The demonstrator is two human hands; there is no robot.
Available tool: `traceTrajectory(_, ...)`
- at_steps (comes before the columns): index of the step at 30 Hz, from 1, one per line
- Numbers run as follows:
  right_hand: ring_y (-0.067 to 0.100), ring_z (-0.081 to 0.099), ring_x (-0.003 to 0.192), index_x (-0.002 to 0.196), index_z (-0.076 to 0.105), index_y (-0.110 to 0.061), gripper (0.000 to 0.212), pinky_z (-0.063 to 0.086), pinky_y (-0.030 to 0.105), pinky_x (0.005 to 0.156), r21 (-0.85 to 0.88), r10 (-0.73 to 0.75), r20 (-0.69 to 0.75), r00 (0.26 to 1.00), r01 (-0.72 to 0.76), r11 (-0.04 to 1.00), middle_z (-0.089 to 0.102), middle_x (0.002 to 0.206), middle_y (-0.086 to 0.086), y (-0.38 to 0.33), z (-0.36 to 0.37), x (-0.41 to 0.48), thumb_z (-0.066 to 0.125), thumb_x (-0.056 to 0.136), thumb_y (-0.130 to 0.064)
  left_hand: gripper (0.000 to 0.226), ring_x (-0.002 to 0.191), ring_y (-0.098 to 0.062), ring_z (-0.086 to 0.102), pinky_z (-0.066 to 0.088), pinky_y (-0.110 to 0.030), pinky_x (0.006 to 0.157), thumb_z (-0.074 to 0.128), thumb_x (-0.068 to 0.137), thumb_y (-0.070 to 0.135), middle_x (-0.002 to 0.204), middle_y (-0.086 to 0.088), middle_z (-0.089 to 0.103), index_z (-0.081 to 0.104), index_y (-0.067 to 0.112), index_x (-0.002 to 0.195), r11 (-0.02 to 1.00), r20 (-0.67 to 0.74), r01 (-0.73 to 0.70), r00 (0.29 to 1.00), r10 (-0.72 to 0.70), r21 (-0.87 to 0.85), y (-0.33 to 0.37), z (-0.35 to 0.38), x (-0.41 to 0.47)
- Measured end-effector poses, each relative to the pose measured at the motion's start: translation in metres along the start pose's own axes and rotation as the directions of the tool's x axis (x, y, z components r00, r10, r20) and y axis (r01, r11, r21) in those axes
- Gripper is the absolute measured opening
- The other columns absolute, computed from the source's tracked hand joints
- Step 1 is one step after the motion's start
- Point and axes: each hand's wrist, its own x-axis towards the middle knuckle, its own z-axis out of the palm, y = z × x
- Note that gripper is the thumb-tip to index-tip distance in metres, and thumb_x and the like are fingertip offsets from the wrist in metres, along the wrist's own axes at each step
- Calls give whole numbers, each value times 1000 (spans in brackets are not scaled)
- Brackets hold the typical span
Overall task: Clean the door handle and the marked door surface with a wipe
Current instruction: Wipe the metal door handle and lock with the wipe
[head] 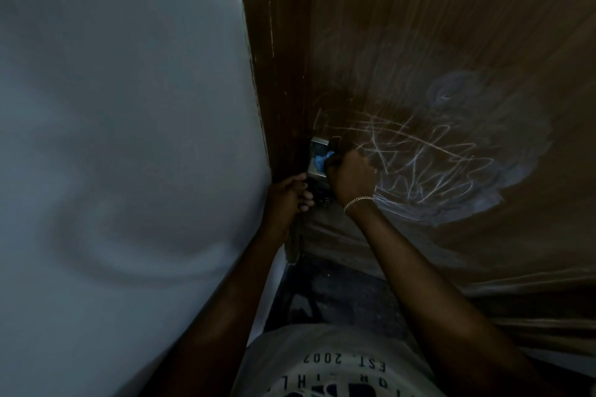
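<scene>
At the left edge of the brown door [419, 26], where it meets the pale wall [129, 106], I see both hands working close together around the lock. The right hand [351, 177], a chain bracelet [358, 202] on its wrist, is clenched on a crumpled blue wipe [322, 160] and presses it against the shiny metal plate [317, 143]. Just below, the left hand [287, 195] has its fingers curled round a dark handle [319, 195], though the light is too dim for me to make out its shape. The hands are near each other but not touching. White scribbles [429, 164] and a smeared chalky patch spread over the door to the right of the right hand, with bare wood beyond them. The wall crowds the left side tightly; near me, a narrow strip of dark floor [338, 293] shows between the arms, above a printed shirt [338, 361].
</scene>
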Motion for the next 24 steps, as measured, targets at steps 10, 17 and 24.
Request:
traceTrajectory(10, 16, 68, 69, 83, 77, -14, 16, 45, 24, 59, 291, 93, 61, 994, -107, 951, 74, 80, 5, 11, 10, -7, 65, 89, -21, 31, 47, -7, 64, 51, -17, 46, 49, 99, 7, 55, 3, 68, 57, 4, 128, 1000, 19, -9, 1000, 9, -2, -2, -1, 0)
traceTrajectory(17, 18, 69, 71, 84, 74, -9, 21, 55, 31, 61, 233, 166, 96, 981, -185, 955, 71, 79, 6, 9, 11, 1, 65, 89, -27, 28, 53, -11, 63, 50, -19, 50, 49, 100, 11, 72, -7, 64, 61, 8, 125, 1000, -31, -22, 999, 23, 21, -1, 5, -2)
traceTrajectory(24, 18, 66, 68, 88, 70, -11, 17, 55, 36, 61, 240, 248, 174, 953, -286, 928, 68, 76, 5, 9, 15, 10, 67, 86, -28, 28, 62, -15, 62, 50, -20, 55, 50, 101, 16, 75, -6, 65, 61, 11, 125, 999, -47, -20, 999, 22, 39, -1, 6, -3)
